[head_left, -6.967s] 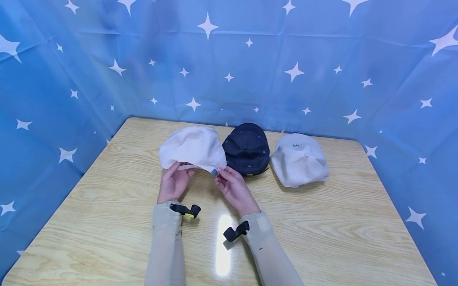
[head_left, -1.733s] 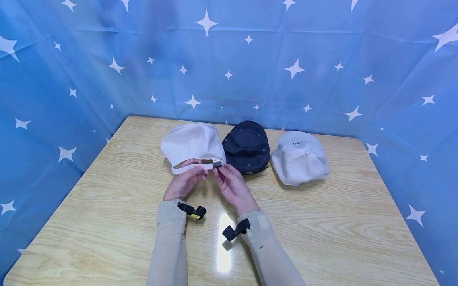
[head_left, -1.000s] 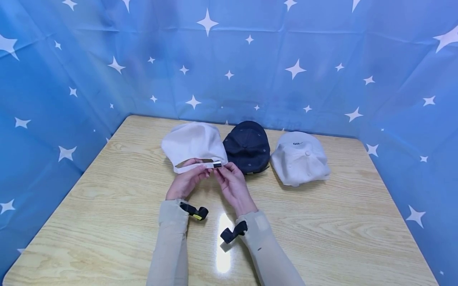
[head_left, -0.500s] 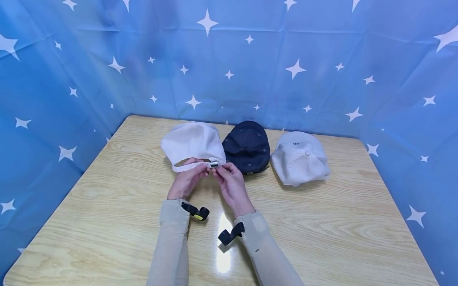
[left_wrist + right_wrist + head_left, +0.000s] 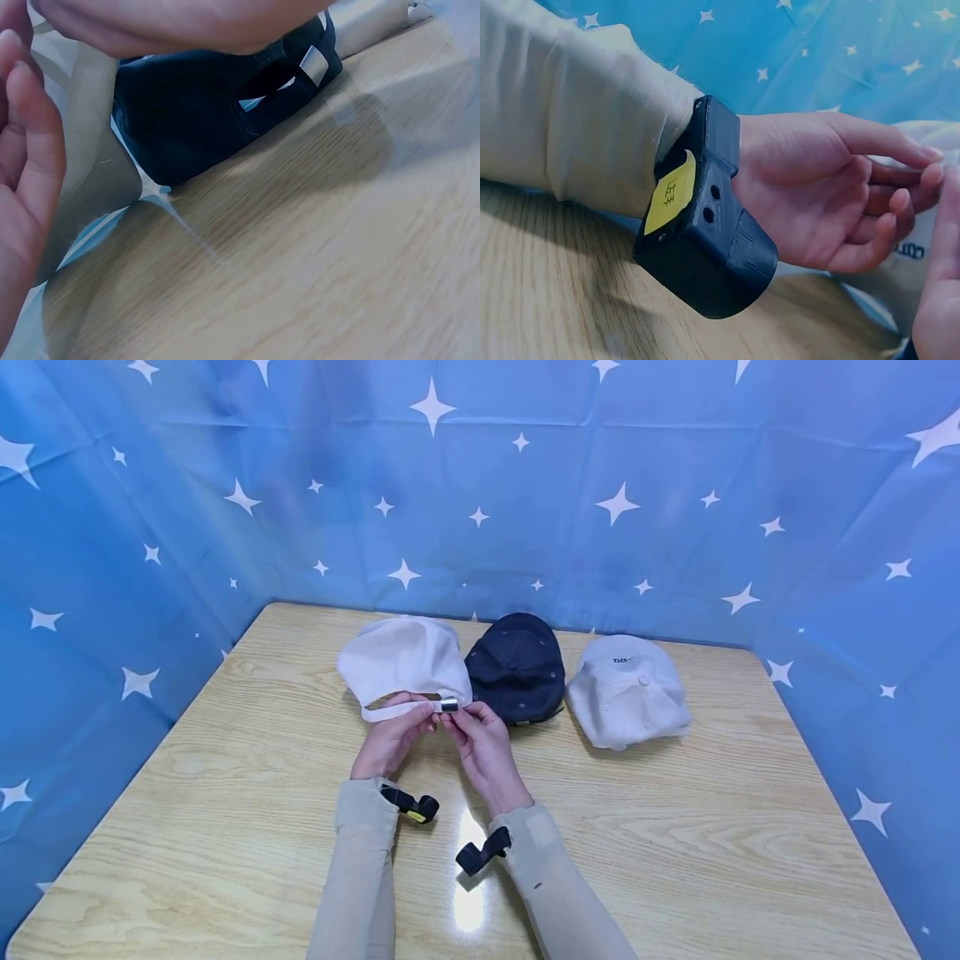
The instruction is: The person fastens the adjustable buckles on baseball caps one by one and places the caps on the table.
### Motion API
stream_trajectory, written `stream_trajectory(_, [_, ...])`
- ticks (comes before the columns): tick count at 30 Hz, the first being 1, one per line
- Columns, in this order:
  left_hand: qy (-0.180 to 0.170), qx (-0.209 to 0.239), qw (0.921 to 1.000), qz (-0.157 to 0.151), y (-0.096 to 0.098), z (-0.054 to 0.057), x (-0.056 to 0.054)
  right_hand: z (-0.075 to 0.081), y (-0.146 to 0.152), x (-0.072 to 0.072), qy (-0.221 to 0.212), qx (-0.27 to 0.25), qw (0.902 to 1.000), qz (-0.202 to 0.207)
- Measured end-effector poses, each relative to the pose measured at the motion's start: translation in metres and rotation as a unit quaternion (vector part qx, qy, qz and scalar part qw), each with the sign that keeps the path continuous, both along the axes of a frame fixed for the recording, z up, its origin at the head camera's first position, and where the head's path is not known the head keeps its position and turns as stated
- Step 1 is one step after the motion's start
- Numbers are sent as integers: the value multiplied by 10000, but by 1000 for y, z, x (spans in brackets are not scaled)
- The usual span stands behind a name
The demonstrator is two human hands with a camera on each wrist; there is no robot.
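A white baseball cap (image 5: 405, 656) stands at the table's left back, its rear opening facing me. Across that opening runs the adjustment strap (image 5: 393, 711), with a shiny metal buckle (image 5: 448, 704) at its right end. My left hand (image 5: 388, 743) pinches the strap just left of the buckle, some fingers passing behind it through the opening. At the buckle's right end, my right hand (image 5: 486, 747) pinches the strap between thumb and fingertips. In the right wrist view the left palm (image 5: 795, 187) shows, thumb meeting fingers, while the right hand (image 5: 941, 300) is mostly cut off.
A dark navy cap (image 5: 516, 668) sits right beside the white one, behind my right hand. Farther right is an off-white cap (image 5: 630, 693) with small dark lettering. The wooden table (image 5: 712, 843) ends at a blue star-patterned curtain (image 5: 525, 485).
Since the oldest frame, the strap has come up into view and my left hand has moved right along it. Over the last second, the buckle and both hands have shifted slightly left.
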State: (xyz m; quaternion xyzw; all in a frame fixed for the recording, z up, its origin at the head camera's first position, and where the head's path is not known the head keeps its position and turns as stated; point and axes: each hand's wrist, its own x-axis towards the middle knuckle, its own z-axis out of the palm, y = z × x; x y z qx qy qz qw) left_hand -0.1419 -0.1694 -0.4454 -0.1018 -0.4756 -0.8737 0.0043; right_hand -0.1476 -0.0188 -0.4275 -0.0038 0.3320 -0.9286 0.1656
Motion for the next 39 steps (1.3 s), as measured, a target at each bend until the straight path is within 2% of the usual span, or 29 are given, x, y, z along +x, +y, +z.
stream_trajectory(10, [-85, -137, 9996, 219, 0, 5, 0, 1, -2, 0, 111, 135, 9998, -106])
stream_trajectory(18, [73, 18, 10000, 42, 0, 5, -1, 2, -4, 1, 298, 259, 9983, -421])
stream_trajectory(25, [-87, -149, 9996, 202, 4, 5, -2, 2, -5, 0, 468, 223, 9979, -401])
stream_trajectory(39, [-25, -187, 9996, 190, 3, 4, -1, -1, -4, 0, 74, 51, 9998, -170])
